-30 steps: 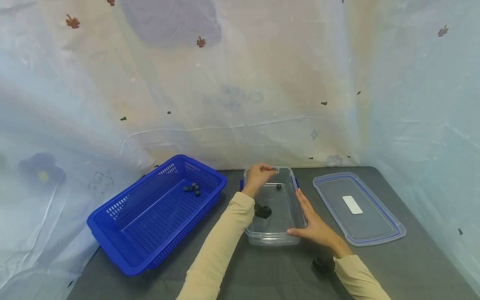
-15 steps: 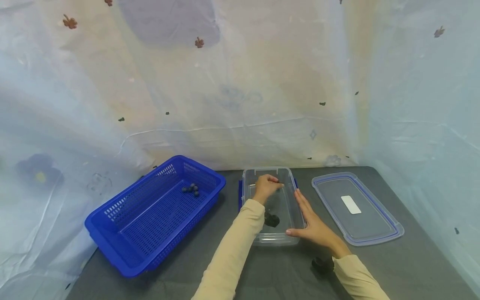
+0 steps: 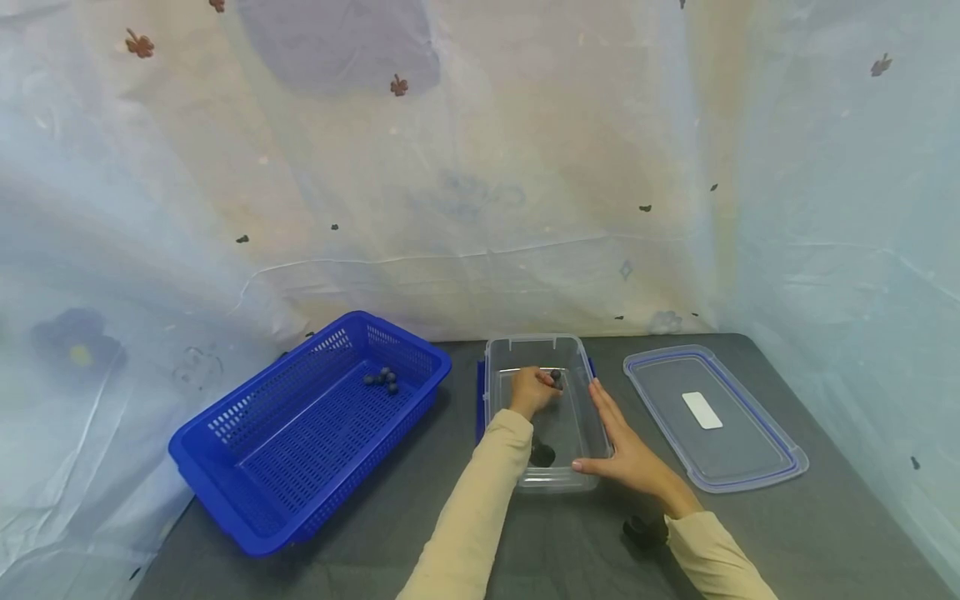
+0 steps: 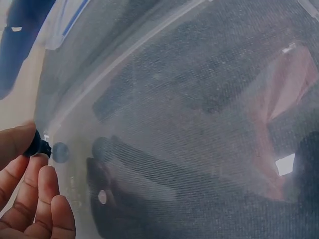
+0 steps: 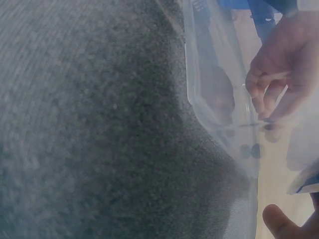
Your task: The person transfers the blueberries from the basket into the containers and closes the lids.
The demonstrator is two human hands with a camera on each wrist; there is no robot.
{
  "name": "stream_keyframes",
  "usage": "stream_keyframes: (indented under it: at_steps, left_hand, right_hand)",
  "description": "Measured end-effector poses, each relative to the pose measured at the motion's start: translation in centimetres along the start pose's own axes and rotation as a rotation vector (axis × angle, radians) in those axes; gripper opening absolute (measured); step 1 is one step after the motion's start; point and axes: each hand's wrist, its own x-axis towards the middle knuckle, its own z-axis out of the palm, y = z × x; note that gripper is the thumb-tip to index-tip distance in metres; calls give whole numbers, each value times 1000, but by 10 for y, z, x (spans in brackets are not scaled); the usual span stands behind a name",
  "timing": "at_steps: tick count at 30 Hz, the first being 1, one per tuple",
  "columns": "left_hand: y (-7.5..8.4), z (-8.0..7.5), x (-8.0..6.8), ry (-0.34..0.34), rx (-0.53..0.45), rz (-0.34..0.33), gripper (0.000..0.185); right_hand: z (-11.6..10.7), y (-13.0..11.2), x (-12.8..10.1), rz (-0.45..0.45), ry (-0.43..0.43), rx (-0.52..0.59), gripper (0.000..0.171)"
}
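In the head view my left hand is down inside a clear plastic container. Its thumb and fingertips pinch a blueberry, seen in the left wrist view. Close by the fingertips, another blueberry shows inside the container. My right hand rests on the container's right side, fingers straight along the wall and thumb at the front rim. The right wrist view shows the left hand through the clear wall, and my right thumb at the lower edge.
A blue perforated basket stands at the left, with several blueberries at its far end. To the right lies a clear lid with a blue seal and a white label. A patterned sheet hangs behind the grey table.
My left hand has moved from the container's far rim down and nearer, lowering into it with the blueberry. The right hand has stayed at the container's side.
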Motion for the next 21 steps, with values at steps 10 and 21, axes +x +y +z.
stream_keyframes:
  at_steps: [10,21]
  left_hand:
    - [-6,4,-1,29,82,15,22]
    - [-7,3,-2,22,49,-43,20]
  right_hand:
    - [-1,0,0,-10,6,-4,117]
    - [0,-2,-1,1,-1,8,116]
